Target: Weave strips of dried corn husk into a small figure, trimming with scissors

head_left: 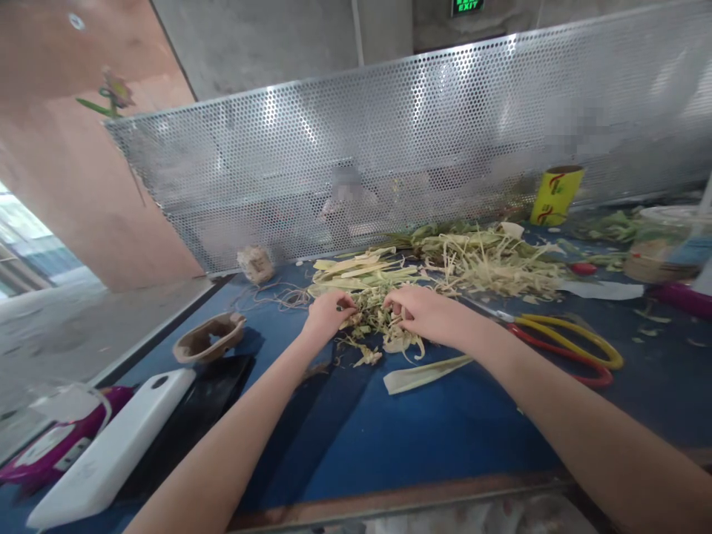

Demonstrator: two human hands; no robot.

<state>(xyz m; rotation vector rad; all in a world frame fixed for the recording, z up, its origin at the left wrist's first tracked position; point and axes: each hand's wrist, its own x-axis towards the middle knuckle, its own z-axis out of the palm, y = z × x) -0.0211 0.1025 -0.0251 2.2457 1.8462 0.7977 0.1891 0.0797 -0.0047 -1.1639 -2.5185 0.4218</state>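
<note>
Both my hands work in a small heap of green and pale leaf scraps (pixel 371 320) on the blue tabletop (pixel 411 437). My left hand (pixel 328 313) is closed, its fingertips pinching into the left side of the heap. My right hand (pixel 423 311) is curled over the right side, fingers bent down onto the scraps. What each pinch holds is too small to name. A single pale leaf strip (pixel 421 373) lies just in front of my right wrist.
Flat leaf strips (pixel 359 268) and a shredded pile (pixel 495 263) lie behind. Yellow-and-red scissors (pixel 567 345) rest to the right, a yellow can (pixel 556 194) by the perforated metal screen (pixel 423 141). At left are a brown holder (pixel 208 337), white box (pixel 114 445), purple object (pixel 53 445), twine (pixel 256 263).
</note>
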